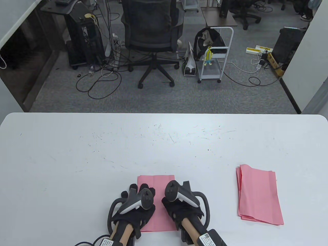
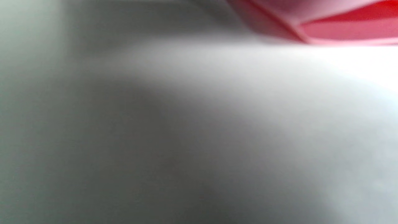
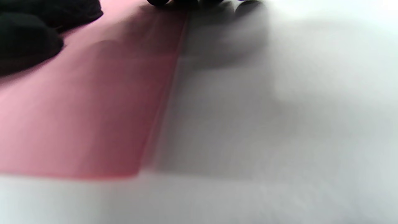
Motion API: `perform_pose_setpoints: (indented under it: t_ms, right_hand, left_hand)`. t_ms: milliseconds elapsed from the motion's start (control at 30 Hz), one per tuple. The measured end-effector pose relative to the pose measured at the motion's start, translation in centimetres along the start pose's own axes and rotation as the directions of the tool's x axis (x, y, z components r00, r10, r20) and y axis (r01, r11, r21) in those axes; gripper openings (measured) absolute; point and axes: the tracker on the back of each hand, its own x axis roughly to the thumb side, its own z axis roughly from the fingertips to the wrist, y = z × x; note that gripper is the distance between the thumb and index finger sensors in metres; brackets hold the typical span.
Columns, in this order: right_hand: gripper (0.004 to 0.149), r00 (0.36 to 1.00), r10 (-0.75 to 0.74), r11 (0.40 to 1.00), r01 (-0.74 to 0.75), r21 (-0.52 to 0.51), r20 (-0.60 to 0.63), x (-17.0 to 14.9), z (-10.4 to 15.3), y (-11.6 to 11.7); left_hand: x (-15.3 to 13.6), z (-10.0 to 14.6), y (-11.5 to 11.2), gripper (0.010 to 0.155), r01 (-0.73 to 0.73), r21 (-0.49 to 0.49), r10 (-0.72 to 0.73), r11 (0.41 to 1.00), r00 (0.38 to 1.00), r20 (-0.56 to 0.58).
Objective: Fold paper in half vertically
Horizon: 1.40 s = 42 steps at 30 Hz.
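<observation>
A pink sheet of paper (image 1: 156, 182) lies near the table's front edge, narrow and tall, apparently folded. Both gloved hands rest on it. My left hand (image 1: 139, 191) lies on its left half with the fingers spread flat. My right hand (image 1: 179, 208) lies on its right edge, its fingers mostly hidden under the tracker. The right wrist view shows the paper (image 3: 93, 109) flat on the table with its right edge straight, and dark gloved fingers (image 3: 28, 43) pressing on it at the upper left. The left wrist view is blurred; the paper's layered edge (image 2: 342, 29) shows at its top right.
A stack of pink sheets (image 1: 258, 196) lies on the white table (image 1: 102, 159) to the right of my hands. Beyond the table's far edge stand an office chair (image 1: 153, 33) and a white cart (image 1: 214, 53).
</observation>
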Motion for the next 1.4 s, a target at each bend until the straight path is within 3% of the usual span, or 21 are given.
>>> perform_pose_setpoints:
  t_ms: [300, 700, 867, 1100, 1400]
  right_hand:
    - [0.060, 0.996, -0.063, 0.998, 0.063, 0.006, -0.058, -0.1, -3.0, -1.7]
    - [0.058, 0.997, -0.036, 0.999, 0.036, -0.005, -0.065, 0.0, -3.2, -1.8]
    - [0.059, 0.990, -0.134, 0.991, 0.134, -0.015, 0.032, -0.7, -1.9, -2.2]
    - [0.058, 0.995, 0.010, 0.999, -0.007, -0.038, 0.102, 0.0, 2.1, -1.6]
    - [0.054, 0.990, 0.054, 0.999, -0.053, -0.012, 0.129, 0.1, 2.4, 0.0]
  left_hand:
    - [0.0, 0.0, 0.0, 0.072, -0.001, -0.003, 0.001, 1.000, 1.000, 0.002]
    - [0.0, 0.0, 0.0, 0.072, 0.000, -0.003, 0.000, 1.000, 1.000, 0.003]
    - [0.0, 0.0, 0.0, 0.072, -0.003, -0.003, 0.003, 1.000, 1.000, 0.004]
    - [0.0, 0.0, 0.0, 0.072, -0.003, -0.004, 0.003, 1.000, 1.000, 0.004]
    - [0.0, 0.0, 0.0, 0.072, -0.003, -0.003, 0.003, 1.000, 1.000, 0.003]
